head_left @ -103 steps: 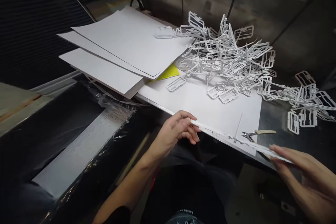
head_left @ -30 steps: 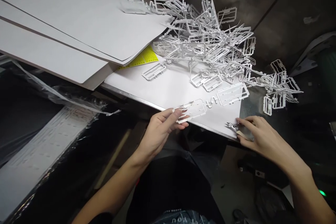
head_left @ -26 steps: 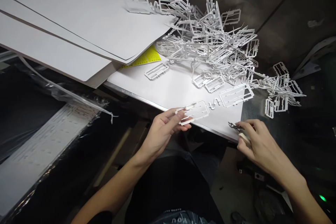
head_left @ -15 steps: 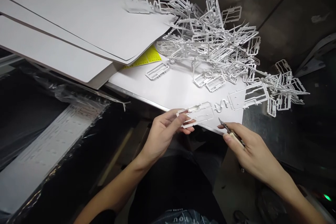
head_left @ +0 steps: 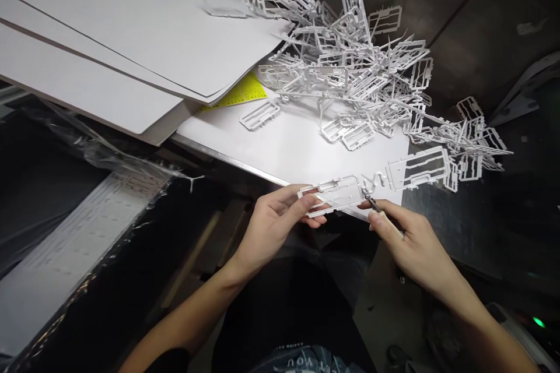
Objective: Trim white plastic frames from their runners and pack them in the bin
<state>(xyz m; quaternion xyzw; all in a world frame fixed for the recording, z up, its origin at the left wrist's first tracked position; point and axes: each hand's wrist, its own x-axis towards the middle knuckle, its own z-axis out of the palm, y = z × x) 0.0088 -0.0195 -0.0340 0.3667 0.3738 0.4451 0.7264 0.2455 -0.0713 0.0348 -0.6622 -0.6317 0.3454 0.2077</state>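
Observation:
Between the thumb and fingers of my left hand (head_left: 280, 215) is one end of a white plastic moulding (head_left: 345, 193). It has two slotted rectangular frames joined by a thin S-shaped runner (head_left: 374, 181), and the farther frame (head_left: 417, 168) reaches out to the right. My right hand (head_left: 406, 236) is closed around a pair of side cutters (head_left: 380, 211) with pale handles. Their tip is at the right edge of the near frame, beside the runner. Whether the blades touch the plastic I cannot tell.
A tangled pile of similar white mouldings (head_left: 350, 70) covers the back of the white work surface (head_left: 289, 151). One loose frame (head_left: 259, 115) lies apart at its left. Large white sheets (head_left: 131, 29) overhang at left, above a yellow perforated piece (head_left: 245, 91). Plastic film (head_left: 105, 151) hangs below.
The cutters in my right hand have moved up and left, from below the runner to the near frame's right edge. The moulding has shifted slightly right in my left hand's grip.

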